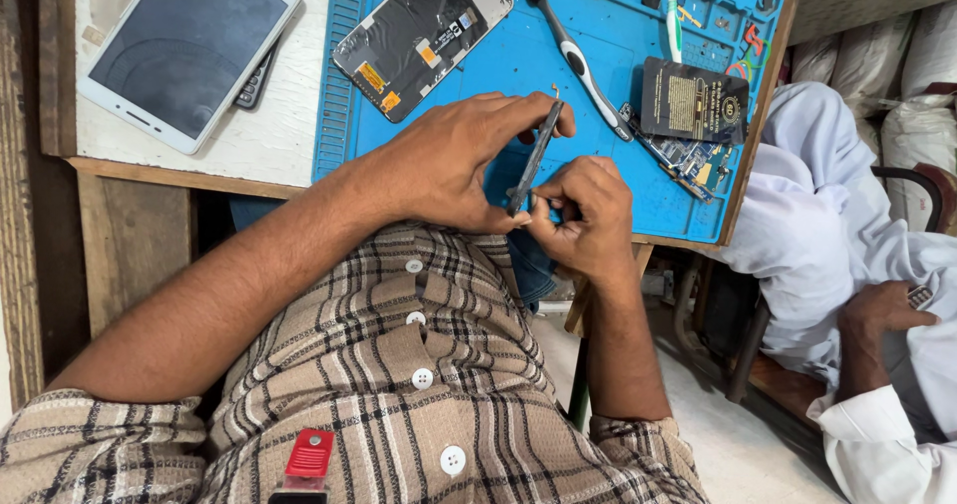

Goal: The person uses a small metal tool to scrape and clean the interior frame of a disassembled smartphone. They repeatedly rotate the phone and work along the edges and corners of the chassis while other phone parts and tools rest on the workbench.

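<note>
My left hand (454, 160) grips a thin dark phone part (535, 155) edge-on, thumb and fingers clamped along its length, a small orange flex tab sticking out at its top. My right hand (586, 215) is closed at the part's lower end, fingertips pinching it there; whether it holds a small tool I cannot tell. Both hands hover over the near edge of a blue work mat (598, 125). On the mat lies an opened phone body (424, 35) with its dark inner side up.
A white tablet (189, 50) lies on the white board at the left. A dark-handled brush (573, 55), a black card-like box (693, 100) and small parts sit on the mat. Another person in white clothes (857, 265) sits at the right.
</note>
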